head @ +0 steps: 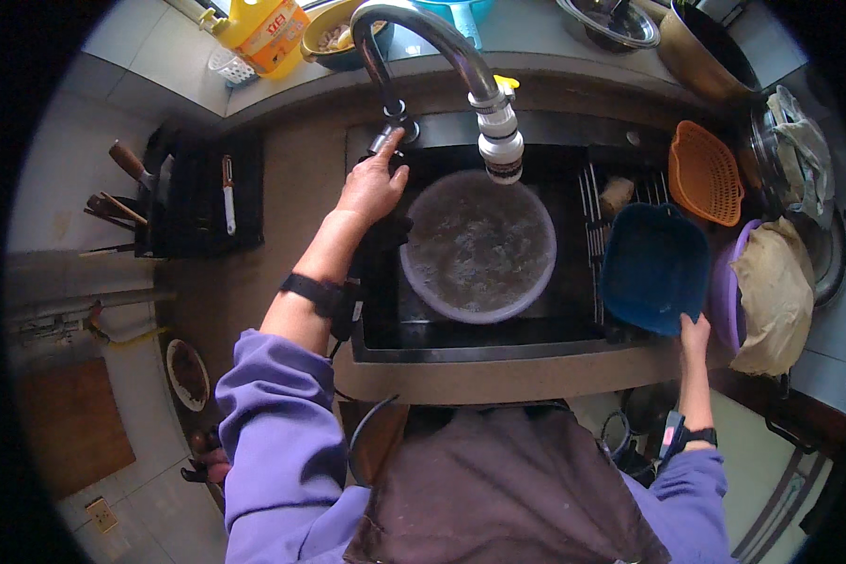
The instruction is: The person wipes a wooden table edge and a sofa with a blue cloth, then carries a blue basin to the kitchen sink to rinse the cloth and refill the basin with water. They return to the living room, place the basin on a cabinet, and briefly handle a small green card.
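My left hand (pixel 374 185) is at the base of the chrome faucet (pixel 437 21). Its index finger is stretched out onto the faucet handle (pixel 388 141), with the thumb held apart; the other fingers are partly hidden. On the right, my right hand (pixel 695 334) pinches the near rim of a dark blue plastic basin (pixel 654 268), which is over the sink rack. Between my hands a round basin of cloudy, rippled water (pixel 478 247) stands in the dark sink (pixel 388 338). A white spout attachment (pixel 500 137) hangs above its far right edge; I cannot tell whether water is flowing.
An orange plastic basket (pixel 705 173) and a cloth-covered purple basin (pixel 727 282) border the sink's right side. A brownish lump (pixel 616 194) rests on the metal rack (pixel 592 240). Left of the sink are a knife holder (pixel 183 190) and a peeler (pixel 228 194). Bowls line the back ledge.
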`<action>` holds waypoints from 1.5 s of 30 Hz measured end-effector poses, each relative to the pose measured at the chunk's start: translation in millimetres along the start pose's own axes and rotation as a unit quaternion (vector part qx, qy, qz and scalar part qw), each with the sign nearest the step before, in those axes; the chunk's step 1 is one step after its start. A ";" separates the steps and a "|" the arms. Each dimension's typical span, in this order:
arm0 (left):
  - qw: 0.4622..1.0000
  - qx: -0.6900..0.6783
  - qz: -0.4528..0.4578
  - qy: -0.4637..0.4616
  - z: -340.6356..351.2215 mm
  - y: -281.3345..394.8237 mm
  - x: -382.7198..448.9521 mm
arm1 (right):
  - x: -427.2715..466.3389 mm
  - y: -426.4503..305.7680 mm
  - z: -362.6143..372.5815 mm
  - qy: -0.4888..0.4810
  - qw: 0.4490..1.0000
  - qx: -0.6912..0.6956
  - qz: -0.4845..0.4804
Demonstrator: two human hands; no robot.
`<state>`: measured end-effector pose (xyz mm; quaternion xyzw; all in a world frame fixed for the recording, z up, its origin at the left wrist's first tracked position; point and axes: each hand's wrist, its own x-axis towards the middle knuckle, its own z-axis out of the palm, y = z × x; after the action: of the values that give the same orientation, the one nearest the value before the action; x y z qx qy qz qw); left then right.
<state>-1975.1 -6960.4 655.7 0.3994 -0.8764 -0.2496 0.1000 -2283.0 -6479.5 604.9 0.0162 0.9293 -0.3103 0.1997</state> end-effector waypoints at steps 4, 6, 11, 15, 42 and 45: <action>0.999 0.015 -0.009 -0.029 -1.3 -2.3 14.2 | -33.6 -15.6 7.3 0.018 0.975 0.085 -0.204; 1.000 0.006 -0.018 -0.015 -3.4 -3.8 13.5 | -64.3 -66.6 19.9 -0.074 0.976 0.091 -0.184; 0.996 0.068 -0.057 0.003 -0.2 -14.4 17.3 | -45.6 -126.3 118.8 -0.253 0.939 0.152 -0.176; 0.995 0.053 -0.075 0.028 1.5 -23.7 10.7 | -75.8 -177.1 135.7 -0.317 0.934 0.138 -0.092; 0.802 -0.525 -0.276 -0.066 -0.4 13.0 -104.1 | -79.2 -152.9 187.3 -0.345 0.925 0.131 -0.089; 0.777 -0.533 -0.335 -0.004 -16.5 -21.5 -132.1 | -68.7 -140.3 193.0 -0.360 0.923 0.124 -0.054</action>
<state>-1867.7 -6879.2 661.9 0.5499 -0.4141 -0.6962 0.2035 -2171.7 -6698.8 570.8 -0.1226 0.7482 -0.4181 0.5004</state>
